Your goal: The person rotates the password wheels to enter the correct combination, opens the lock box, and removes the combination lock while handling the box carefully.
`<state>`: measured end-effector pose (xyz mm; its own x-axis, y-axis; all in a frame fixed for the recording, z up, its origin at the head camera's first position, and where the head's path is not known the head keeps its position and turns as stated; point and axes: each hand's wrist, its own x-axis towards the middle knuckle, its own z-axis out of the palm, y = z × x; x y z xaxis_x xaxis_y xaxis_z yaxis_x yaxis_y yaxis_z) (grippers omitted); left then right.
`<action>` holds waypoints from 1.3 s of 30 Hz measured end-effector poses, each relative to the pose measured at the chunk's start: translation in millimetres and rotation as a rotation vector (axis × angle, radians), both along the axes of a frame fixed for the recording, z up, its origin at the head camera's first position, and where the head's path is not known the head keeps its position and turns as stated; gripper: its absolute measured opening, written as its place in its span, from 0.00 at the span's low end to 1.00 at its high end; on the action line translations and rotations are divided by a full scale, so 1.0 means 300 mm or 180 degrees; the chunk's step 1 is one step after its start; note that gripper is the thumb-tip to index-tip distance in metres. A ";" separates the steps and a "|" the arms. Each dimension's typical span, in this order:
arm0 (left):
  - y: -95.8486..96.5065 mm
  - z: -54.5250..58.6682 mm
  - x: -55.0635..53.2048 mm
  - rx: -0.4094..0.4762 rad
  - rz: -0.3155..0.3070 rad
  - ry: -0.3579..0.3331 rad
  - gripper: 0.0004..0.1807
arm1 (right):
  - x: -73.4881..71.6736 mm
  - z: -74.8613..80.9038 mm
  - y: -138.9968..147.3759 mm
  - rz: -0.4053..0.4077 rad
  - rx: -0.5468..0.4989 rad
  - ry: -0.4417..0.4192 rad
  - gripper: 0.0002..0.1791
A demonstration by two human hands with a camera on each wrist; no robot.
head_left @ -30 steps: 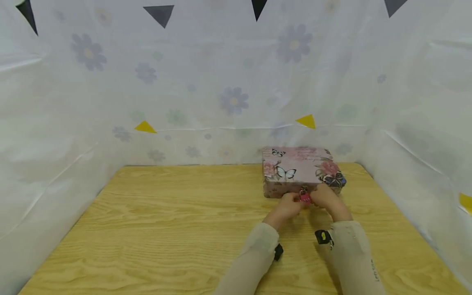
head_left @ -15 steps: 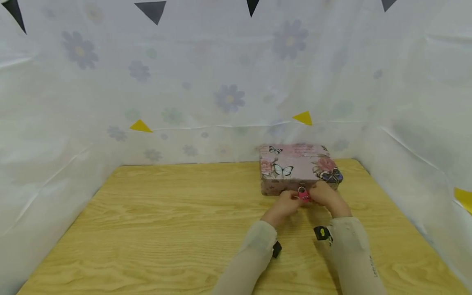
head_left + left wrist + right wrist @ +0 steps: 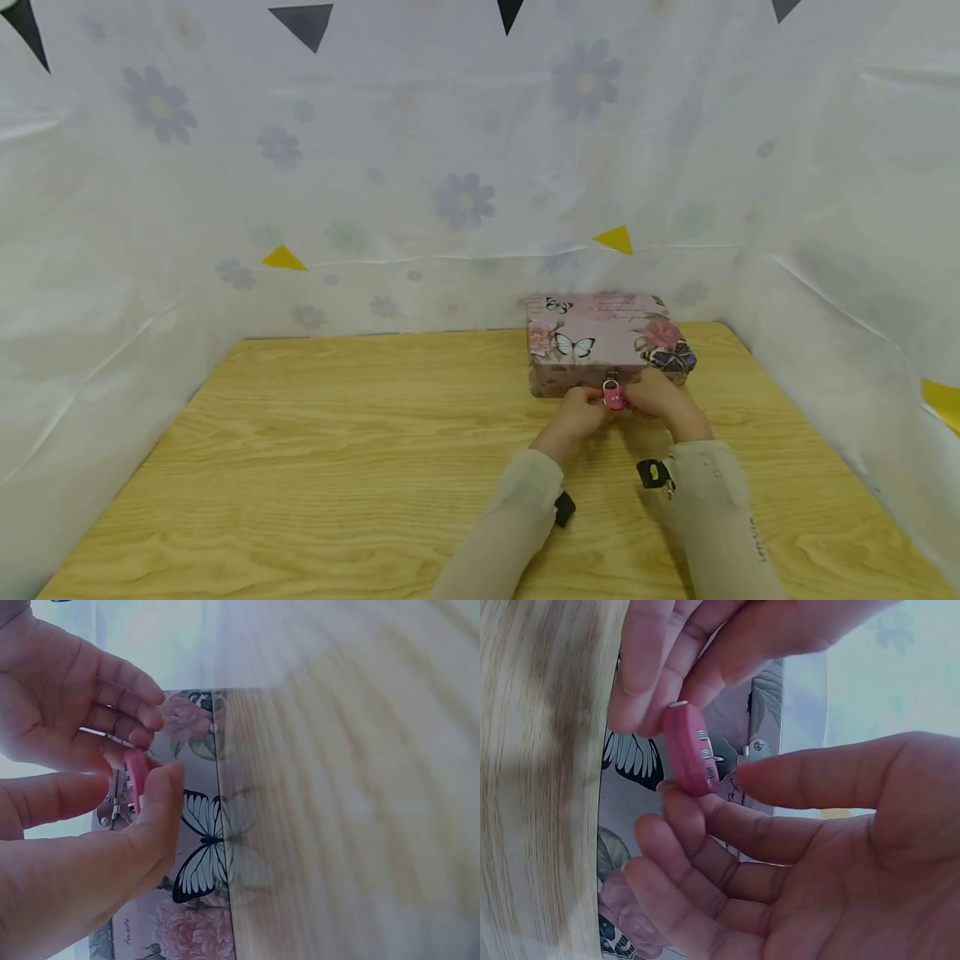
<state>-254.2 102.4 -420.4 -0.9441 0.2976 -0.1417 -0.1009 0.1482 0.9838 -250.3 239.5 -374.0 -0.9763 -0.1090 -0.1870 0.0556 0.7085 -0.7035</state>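
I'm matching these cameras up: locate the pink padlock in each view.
Head: pink padlock right of centre, below mid-height.
Left wrist: pink padlock left of centre, about mid-height.
Right wrist: pink padlock slightly left of and above centre.
Shared landmark: the floral box.

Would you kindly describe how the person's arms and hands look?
The left sleeve and right sleeve are pale beige, the right bearing small dark lettering. A black block sits near each wrist, the right one marked yellow. The left hand and right hand are ungloved.
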 end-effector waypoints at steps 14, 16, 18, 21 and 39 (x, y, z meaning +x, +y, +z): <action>0.010 -0.006 0.000 0.1025 0.0085 -0.0371 0.16 | 0.001 0.008 -0.008 -0.0074 0.0149 0.0078 0.16; 0.011 -0.007 0.001 0.1096 0.0094 -0.0398 0.16 | 0.002 0.010 -0.011 -0.0105 0.0122 0.0058 0.16; 0.013 -0.007 0.002 0.1133 0.0105 -0.0422 0.16 | 0.003 0.010 -0.015 -0.0124 0.0107 0.0033 0.16; 0.016 -0.009 0.004 0.1147 0.0115 -0.0438 0.14 | 0.005 0.012 -0.019 -0.0130 0.0123 0.0022 0.16; 0.025 -0.014 -0.003 0.1235 0.0045 -0.0465 0.11 | -0.011 -0.011 -0.015 -0.0440 -0.0472 -0.0217 0.12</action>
